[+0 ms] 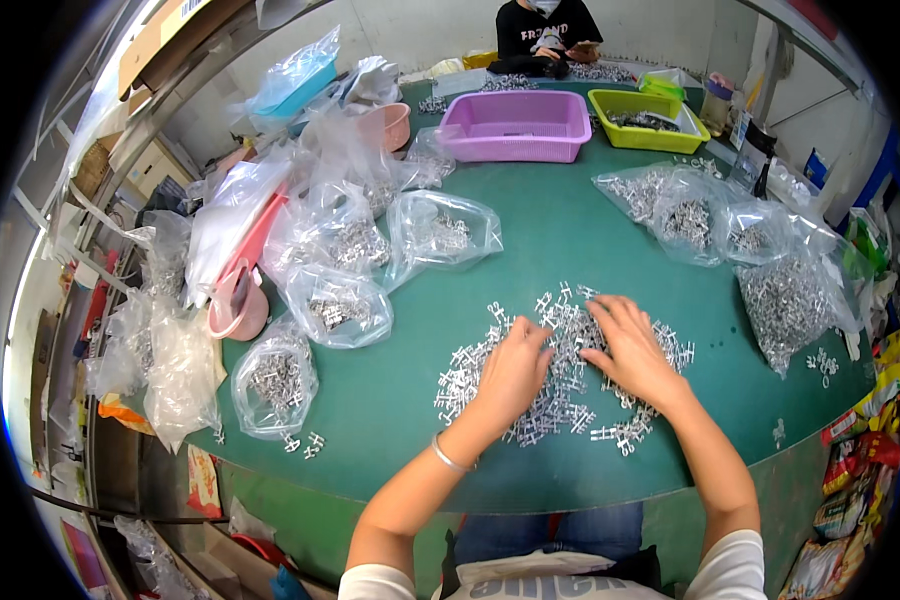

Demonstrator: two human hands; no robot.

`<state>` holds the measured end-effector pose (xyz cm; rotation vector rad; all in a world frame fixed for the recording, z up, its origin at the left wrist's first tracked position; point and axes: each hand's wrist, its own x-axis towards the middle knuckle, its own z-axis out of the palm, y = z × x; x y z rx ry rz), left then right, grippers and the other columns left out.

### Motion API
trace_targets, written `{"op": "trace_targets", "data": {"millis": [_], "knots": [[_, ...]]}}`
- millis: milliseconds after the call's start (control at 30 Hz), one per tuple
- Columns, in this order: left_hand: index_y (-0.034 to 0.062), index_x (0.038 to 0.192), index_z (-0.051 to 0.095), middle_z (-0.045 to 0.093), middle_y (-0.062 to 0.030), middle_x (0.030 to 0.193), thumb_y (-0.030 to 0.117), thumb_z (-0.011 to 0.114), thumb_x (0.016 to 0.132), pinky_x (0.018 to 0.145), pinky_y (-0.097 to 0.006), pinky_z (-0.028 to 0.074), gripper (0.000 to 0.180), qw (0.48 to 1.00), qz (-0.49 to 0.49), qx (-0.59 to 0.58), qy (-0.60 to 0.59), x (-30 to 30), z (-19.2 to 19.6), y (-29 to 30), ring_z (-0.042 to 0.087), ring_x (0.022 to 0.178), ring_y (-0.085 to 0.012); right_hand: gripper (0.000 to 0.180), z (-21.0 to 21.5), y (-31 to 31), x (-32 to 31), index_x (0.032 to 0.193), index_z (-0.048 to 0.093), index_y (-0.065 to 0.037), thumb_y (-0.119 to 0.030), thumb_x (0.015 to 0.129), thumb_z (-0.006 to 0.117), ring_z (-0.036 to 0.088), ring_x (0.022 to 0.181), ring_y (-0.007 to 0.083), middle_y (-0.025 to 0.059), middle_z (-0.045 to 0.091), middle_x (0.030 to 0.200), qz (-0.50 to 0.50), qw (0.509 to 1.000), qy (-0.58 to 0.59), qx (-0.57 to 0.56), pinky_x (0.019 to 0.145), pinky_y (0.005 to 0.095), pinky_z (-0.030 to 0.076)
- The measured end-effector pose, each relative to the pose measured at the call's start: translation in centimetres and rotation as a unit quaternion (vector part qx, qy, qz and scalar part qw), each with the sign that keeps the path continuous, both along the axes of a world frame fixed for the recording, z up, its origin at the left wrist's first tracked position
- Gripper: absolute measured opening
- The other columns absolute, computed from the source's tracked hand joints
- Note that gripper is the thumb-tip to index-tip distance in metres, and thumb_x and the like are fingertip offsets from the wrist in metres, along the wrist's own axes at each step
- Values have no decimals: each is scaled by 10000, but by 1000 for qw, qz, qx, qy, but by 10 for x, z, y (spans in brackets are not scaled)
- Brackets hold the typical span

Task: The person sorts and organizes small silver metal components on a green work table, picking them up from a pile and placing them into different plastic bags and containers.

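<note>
Smooth green tabletop point(400, 430) curves across the view, bearing a loose heap of silvery parts point(560, 400) that lies directly in front of the person. Their 2 hands are apart: the left hand point(515, 368) curls over the heap's left side, and I cannot tell whether it pinches anything; the right hand point(630, 350) reaches onto the opposite side, thumb and index finger spread. Each part looks metallic, stiff and light, probably slippery, with branching outlines likely to snag on neighbours; its narrow middle seems the best place to pinch. Limp, crinkled plastic bags point(785, 310) hold similar pieces at both sides. Beyond stands a rigid purple basket point(515, 152).
</note>
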<state>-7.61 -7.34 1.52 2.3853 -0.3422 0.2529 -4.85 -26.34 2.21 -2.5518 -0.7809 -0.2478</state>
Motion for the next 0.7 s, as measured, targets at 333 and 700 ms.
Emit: {"op": "trace_targets", "data": {"millis": [333, 700], "knots": [[26, 906, 633, 613, -103, 1027, 76, 599, 795, 651, -370, 509, 126, 998, -37, 37, 24, -14, -12, 12, 619, 757, -317, 103, -7, -5, 12, 831, 583, -29, -51, 741, 627, 509, 976, 272, 86, 571, 1056, 110, 991, 64, 51, 859, 375, 395], [27, 918, 640, 652, -87, 908, 48, 627, 785, 551, -273, 502, 135, 984, -121, -127, 31, -17, -1, 2, 628, 643, -199, 74, -7, -33, 31, 906, 535, -8, -75, 882, 515, 567, 632, 98, 110, 641, 775, -17, 751, 369, 548, 623, 221, 461]]}}
